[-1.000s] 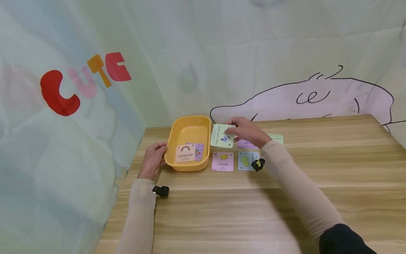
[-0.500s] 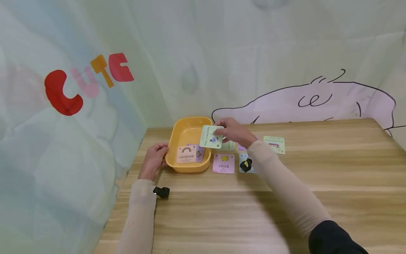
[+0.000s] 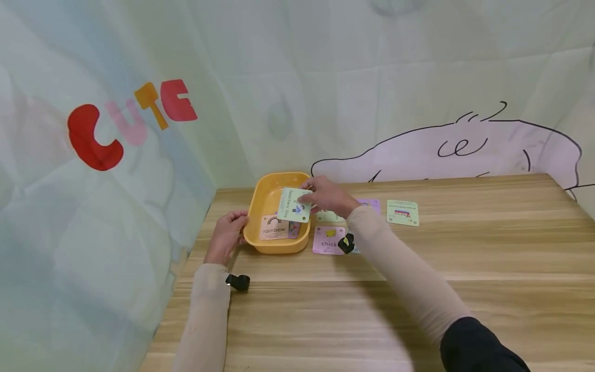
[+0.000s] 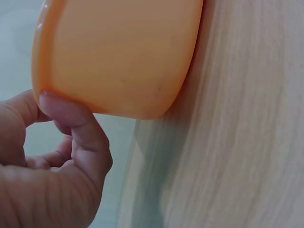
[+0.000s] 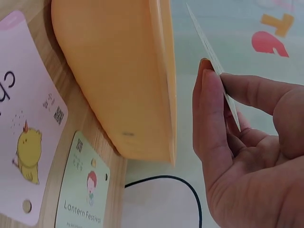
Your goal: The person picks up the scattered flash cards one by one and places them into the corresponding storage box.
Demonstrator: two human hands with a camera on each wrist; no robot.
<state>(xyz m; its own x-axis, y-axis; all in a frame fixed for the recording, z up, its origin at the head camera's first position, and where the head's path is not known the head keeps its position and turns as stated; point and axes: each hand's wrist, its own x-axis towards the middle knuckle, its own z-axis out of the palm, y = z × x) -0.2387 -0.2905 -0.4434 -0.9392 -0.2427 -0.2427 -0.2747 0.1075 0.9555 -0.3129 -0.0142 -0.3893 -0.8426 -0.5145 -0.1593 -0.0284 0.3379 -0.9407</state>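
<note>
My right hand [image 3: 327, 195] pinches a pale green "Teachers' Day" flash card [image 3: 289, 204] between thumb and fingers, above the yellow tray [image 3: 267, 197]. In the right wrist view the card [image 5: 209, 47] shows nearly edge-on, higher than the tray's rim. My left hand [image 3: 226, 235] grips the tray's near left rim; in the left wrist view its thumb [image 4: 66, 108] lies on the rim, with the other fingers curled beneath. Inside the tray lie a "rainbow" card [image 3: 273, 230] and a purple card [image 3: 294, 230], partly hidden.
Right of the tray, a pink "chick" card [image 3: 327, 242] and a green "Lantern Festival" card [image 5: 85, 190] lie on the wooden table [image 3: 372, 320]. A purple card [image 3: 370, 205] and another green card [image 3: 403, 213] lie further right. A printed cloth [image 3: 260, 93] hangs behind the table.
My right hand has carried the Teachers' Day card leftward, from beside the tray to over it, uncovering cards on the table. The left hand has kept its hold on the rim.
</note>
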